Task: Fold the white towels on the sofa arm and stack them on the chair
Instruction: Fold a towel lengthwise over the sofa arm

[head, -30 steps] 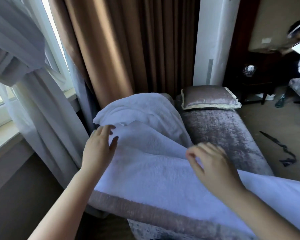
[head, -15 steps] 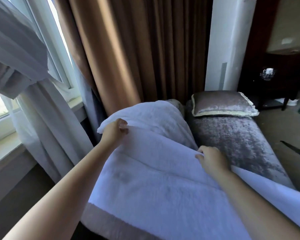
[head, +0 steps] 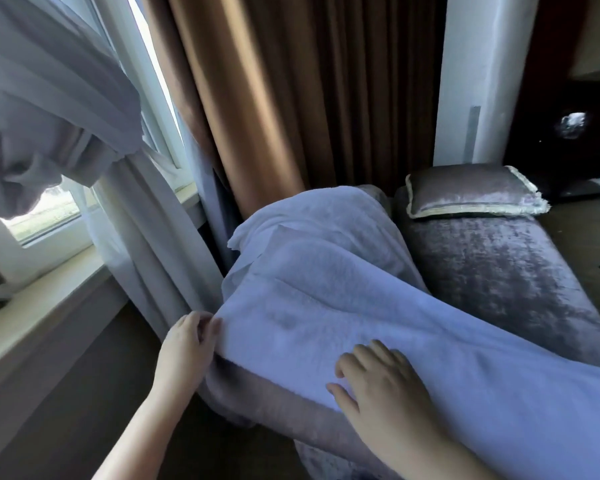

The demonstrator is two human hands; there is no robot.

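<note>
Towel point(head: 326, 306) on the sofa arm point(head: 250, 393) could slide off to the floor, I think, because the left hand point(head: 187, 344) only pinches its edge and the right hand point(head: 378, 386) just lies flat on top, fingers straight.

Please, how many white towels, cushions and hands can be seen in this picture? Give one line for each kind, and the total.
White towels: 2, the near towel and the far towel; more could lie hidden under them.
Cushions: 1, the cushion.
Hands: 2, the left hand and the right hand.
Total: 5.
</note>
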